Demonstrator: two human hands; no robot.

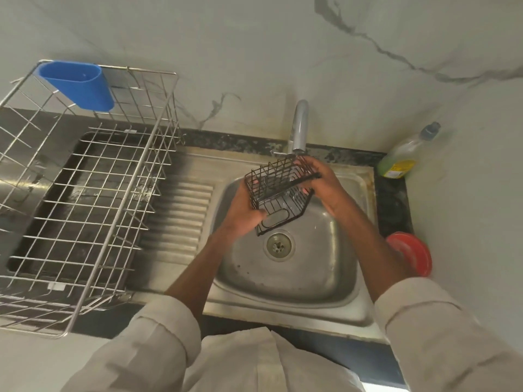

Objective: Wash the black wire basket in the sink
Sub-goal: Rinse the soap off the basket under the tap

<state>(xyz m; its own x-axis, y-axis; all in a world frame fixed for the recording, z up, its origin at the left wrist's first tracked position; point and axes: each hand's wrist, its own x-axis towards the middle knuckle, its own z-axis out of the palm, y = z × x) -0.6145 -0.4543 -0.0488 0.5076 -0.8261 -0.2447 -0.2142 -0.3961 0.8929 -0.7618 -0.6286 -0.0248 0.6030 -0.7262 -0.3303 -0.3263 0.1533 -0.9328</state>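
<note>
Basket: small black wire basket (278,190), tilted, held above steel sink bowl (334,267), just under chrome tap spout (299,128).
Left hand (243,212): at 8 o'clock of basket, clamped on its lower left corner, thumb on front wires.
Right hand (321,181): at 3 o'clock of basket, closed on its right rim.
Drain (278,246): round, at 6 o'clock below basket.
Rack: large silver wire dish rack (85,193) on worktop at 9 o'clock, blue plastic cup (77,84) on its far edge.
Bottle: clear soap bottle with green liquid (404,154) at 2 o'clock.
Lid: red round lid (413,254) at 4 o'clock.

Steel dish rack (85,193), blue cup (77,84), soap bottle (404,154), red lid (411,253).
</note>
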